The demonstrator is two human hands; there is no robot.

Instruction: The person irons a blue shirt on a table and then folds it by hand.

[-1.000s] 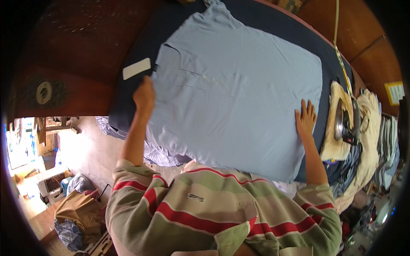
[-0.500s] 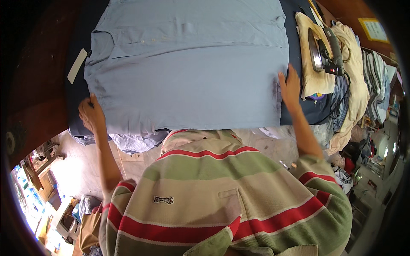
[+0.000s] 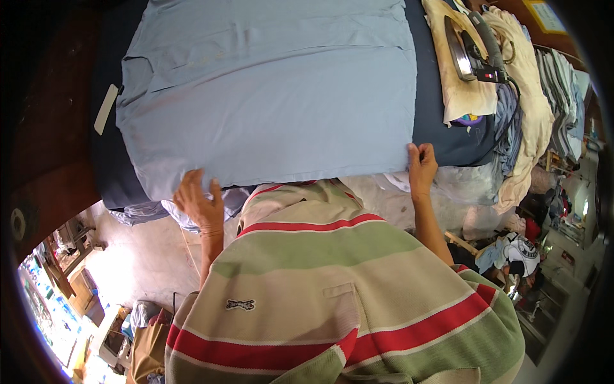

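A light blue shirt (image 3: 275, 121) with a buttoned neck opening lies spread over a dark padded board (image 3: 435, 131). My left hand (image 3: 201, 201) is at the shirt's near edge, left of the middle, its fingers on the cloth and the thumb held apart from them. At the near right corner, my right hand (image 3: 422, 169) pinches the shirt's edge between thumb and fingers. An electric iron (image 3: 464, 54) with a grey handle and a small red light rests on a scorched cream cloth (image 3: 438, 25), to the right of the shirt.
A pale strip (image 3: 105, 110) lies beside the collar. Cream cloth (image 3: 534, 128) drapes over the right end, with a stack of folded clothes (image 3: 556, 96) beyond. Pale clothes (image 3: 467, 182) hang below the board's near edge. Clutter stands on the floor at both sides.
My left hand has moved right along the near edge, away from the shirt's left end. My right hand has come down the right side to the near corner. The shirt's side looks smoother.
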